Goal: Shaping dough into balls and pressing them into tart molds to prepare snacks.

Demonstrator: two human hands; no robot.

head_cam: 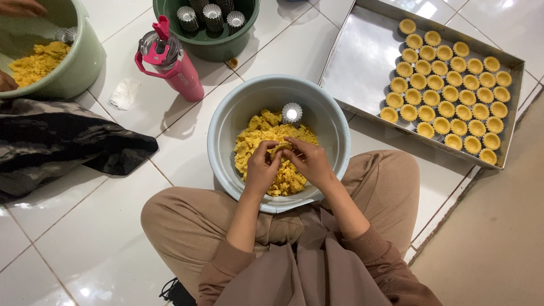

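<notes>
- Pressing a small lump of dough (pixel 281 149) between both sets of fingertips, the person works right over the middle of the blue bowl (pixel 226 122).
- The left hand (pixel 262 167) has its fingers bent around the lump from the 9 o'clock side, and the right hand (pixel 309 161) pinches it from the 3 o'clock side. Both hands are closed on it, not loose.
- It looks like the shaping step: a bit of dough is being squeezed into form. I cannot tell if a tin is hidden under the fingers.
- Under the hands lies the yellow dough pile (pixel 255 133), crumbly and heaped.
- An empty shiny tin cup (pixel 292 113) sits on the pile at 12 o'clock from the hands. I think the next move needs a soft push into a cup like this, with even walls.
- A metal tray (pixel 362 62) lies at 2 o'clock, and rows of filled cups (pixel 447 93) cover its right part.
- A pink bottle (pixel 173 68) stands at 10 o'clock.
- A dark green tub (pixel 212 48) with more tin cups is at 12 o'clock.
- A pale green bowl (pixel 85 62) with dough sits far at 10 o'clock, where another person's hand (pixel 20 7) reaches in.
</notes>
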